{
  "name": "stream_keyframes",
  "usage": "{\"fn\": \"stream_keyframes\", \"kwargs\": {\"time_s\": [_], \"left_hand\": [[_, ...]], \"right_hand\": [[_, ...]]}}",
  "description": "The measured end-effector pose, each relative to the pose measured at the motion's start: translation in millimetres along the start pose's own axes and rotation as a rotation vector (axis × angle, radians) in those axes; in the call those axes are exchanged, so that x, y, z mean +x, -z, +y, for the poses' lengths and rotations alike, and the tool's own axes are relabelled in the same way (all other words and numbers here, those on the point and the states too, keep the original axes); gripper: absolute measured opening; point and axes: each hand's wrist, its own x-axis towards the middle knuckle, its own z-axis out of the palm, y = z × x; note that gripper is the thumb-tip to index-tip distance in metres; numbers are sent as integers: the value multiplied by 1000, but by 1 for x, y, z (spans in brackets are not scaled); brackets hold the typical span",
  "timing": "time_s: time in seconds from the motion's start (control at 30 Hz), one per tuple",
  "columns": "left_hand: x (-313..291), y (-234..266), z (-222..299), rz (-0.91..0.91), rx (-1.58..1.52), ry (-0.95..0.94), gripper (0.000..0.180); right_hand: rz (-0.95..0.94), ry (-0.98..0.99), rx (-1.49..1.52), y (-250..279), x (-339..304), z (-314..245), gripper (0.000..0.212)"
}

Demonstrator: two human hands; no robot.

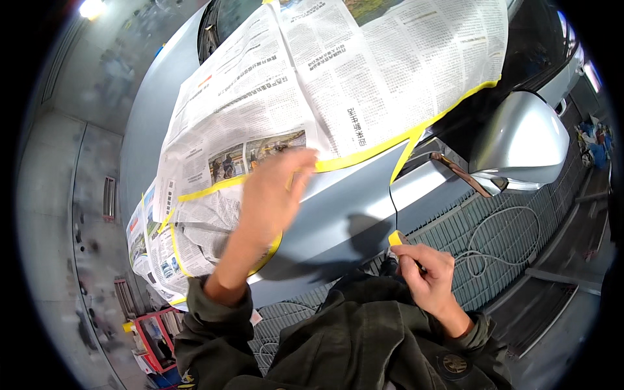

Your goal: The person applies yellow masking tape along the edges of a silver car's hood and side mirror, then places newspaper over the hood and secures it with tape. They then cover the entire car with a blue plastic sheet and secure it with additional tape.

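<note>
My left hand (276, 188), a little blurred, is over the silver car's fender, at the yellow tape edge of the newspaper sheets (240, 97). Its fingers look stretched out, with nothing visible in them. Yellow masking tape (364, 156) runs along the lower edge of the paper. A short strip of the same tape (406, 156) slants down to the seam in front of the door. Closer to my body, my right hand (429, 273) is closed on a roll of yellow masking tape (396, 238) beside the car's side.
A silver side mirror (523, 143) juts out on the right. More newspaper (205, 240) is taped over the fender at left. A pale hose (497, 237) lies coiled on the floor grating (448, 240). A red cart (153, 338) stands at lower left.
</note>
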Motion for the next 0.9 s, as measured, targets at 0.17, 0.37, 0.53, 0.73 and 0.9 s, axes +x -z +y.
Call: {"fn": "stream_keyframes", "kwargs": {"time_s": [0.17, 0.37, 0.53, 0.73, 0.9], "left_hand": [[-36, -25, -6, 115, 157, -249, 34], [-35, -3, -18, 90, 107, -201, 32], [-22, 13, -39, 110, 33, -96, 33], [-25, 19, -47, 57, -106, -125, 36], [-36, 8, -35, 91, 165, -204, 43]], "right_hand": [[-55, -10, -9, -9, 0, -4, 16], [-67, -14, 5, -18, 5, -4, 16], [-135, 17, -18, -22, 5, -10, 17], [-106, -21, 5, -28, 4, -11, 18], [-126, -28, -9, -30, 2, -10, 19]]}}
